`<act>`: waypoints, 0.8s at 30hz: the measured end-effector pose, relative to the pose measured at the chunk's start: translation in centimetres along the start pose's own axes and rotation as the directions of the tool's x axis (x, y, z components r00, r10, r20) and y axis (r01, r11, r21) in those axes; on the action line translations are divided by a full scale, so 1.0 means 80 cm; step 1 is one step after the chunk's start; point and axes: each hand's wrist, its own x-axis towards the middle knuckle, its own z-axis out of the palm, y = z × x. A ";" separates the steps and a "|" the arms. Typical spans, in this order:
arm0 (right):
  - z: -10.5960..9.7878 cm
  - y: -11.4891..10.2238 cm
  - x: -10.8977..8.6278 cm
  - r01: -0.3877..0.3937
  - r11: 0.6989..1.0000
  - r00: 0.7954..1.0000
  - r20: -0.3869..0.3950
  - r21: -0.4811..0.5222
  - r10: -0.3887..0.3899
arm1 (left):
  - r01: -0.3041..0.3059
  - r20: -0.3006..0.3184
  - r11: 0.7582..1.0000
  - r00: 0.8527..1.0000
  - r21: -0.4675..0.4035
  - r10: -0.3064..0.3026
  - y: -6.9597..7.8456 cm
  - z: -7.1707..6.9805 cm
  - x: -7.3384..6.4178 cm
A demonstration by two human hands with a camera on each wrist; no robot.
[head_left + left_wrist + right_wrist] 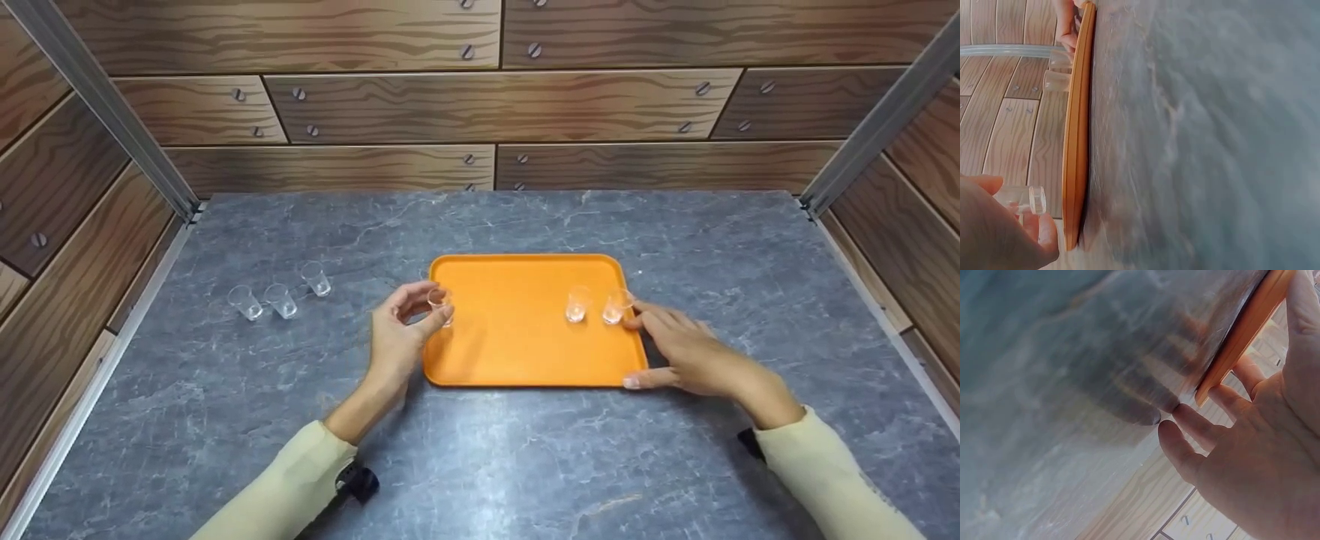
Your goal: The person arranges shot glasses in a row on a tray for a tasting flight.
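My left hand (397, 330) pinches a small clear shot glass (441, 306) between thumb and fingers over the left rim of an orange tray (510, 352). In the left wrist view a gap shows between the held glass's base (1037, 200) and the tray (1075, 169). My right hand (694, 352) rests at the tray's right edge, its thumb at the front corner and its fingers spread along the side. Two more shot glasses stand upright on the tray's right part, one glass (576, 307) left of the other glass (615, 309), which is close to the right fingertips.
On the grey marbled table (480, 465), left of the tray, stand three clear shot glasses: a left glass (246, 303), a middle glass (281, 301) and a right glass (317, 280) slightly farther back. Wood-patterned walls (480, 105) enclose the table's back and sides.
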 end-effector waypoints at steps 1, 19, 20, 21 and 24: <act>0.000 -0.001 0.000 -0.001 1.000 1.000 -0.001 -0.001 0.001 | -0.003 0.003 1.000 1.000 -0.001 0.003 -0.001 0.002 0.000; 0.004 0.001 0.000 -0.007 1.000 1.000 -0.008 0.016 0.007 | 0.015 0.071 0.999 0.997 -0.044 -0.012 -0.009 0.064 0.006; 0.003 0.001 0.000 -0.010 1.000 1.000 -0.005 0.015 0.010 | 0.019 0.078 0.999 0.997 -0.049 -0.015 -0.010 0.067 0.007; 0.003 0.002 0.001 -0.009 1.000 1.000 -0.005 0.014 0.009 | 0.023 0.085 0.998 0.996 -0.056 -0.018 -0.010 0.069 0.007; 0.002 0.001 0.001 -0.009 1.000 1.000 -0.002 0.010 0.009 | 0.038 0.096 0.997 0.995 -0.068 -0.031 -0.012 0.077 0.008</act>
